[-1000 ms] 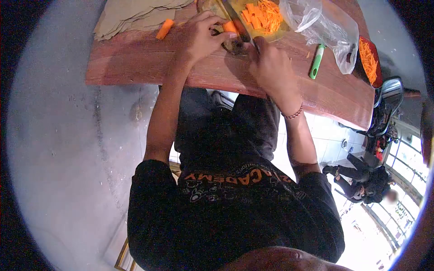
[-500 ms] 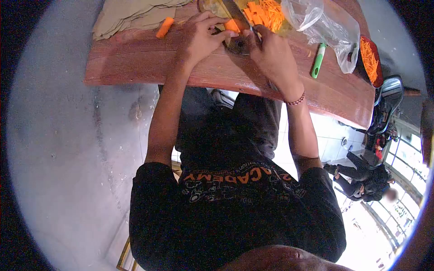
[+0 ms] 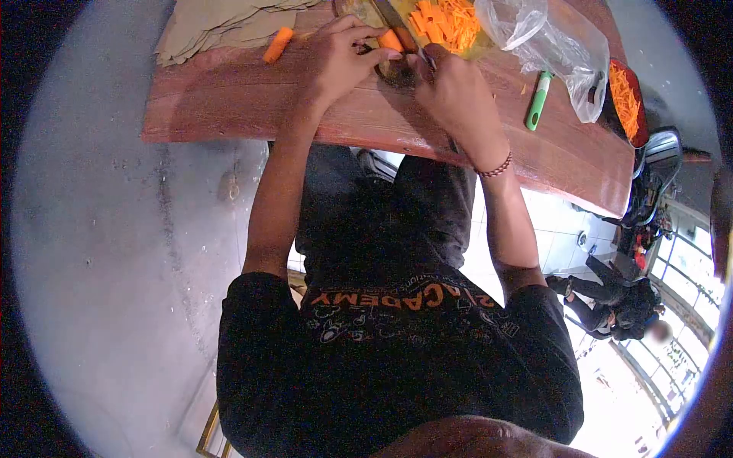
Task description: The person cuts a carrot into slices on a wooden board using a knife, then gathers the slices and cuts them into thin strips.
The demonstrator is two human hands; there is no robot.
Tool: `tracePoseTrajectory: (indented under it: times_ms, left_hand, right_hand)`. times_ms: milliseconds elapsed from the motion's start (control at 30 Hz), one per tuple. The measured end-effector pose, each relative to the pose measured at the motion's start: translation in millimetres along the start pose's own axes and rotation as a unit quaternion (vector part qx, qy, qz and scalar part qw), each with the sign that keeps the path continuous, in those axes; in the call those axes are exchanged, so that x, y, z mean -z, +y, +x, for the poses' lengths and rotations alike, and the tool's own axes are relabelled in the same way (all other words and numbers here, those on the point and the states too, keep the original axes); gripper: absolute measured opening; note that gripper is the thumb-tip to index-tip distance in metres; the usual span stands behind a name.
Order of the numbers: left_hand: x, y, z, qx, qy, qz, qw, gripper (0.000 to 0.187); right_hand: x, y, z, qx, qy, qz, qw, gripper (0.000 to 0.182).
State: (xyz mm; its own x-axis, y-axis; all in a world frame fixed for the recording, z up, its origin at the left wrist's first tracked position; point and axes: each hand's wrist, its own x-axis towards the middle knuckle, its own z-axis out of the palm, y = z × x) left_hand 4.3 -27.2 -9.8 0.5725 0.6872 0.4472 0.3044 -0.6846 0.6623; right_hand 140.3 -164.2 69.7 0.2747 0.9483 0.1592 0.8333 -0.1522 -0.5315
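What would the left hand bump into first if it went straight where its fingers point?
Probably the knife, just past the carrot piece the left hand holds, though depth is hard to judge.

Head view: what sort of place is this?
Probably an indoor room, perhaps a home or small eatery, used for preparing food: cut carrot and a knife at a table, with tiled floor and windows beyond.

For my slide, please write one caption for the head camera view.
The left hand holds a carrot piece beside a knife in the right hand, with cut carrot nearby.
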Motion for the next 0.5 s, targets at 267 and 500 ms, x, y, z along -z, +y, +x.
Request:
tracePoseTrajectory:
  times_ms: [267, 500]
  left_hand:
    - [0, -1, -1, -0.012, 0.022, 0.004, 1.0, 0.042]
    - [-4, -4, -3, 0.004, 0.016, -0.007, 1.0, 0.043]
  right_hand:
    - [0, 15, 26, 0.021, 0.029, 0.008, 0.999, 0.04]
    - [11, 9, 8, -0.025, -0.008, 0.031, 0.999, 0.038]
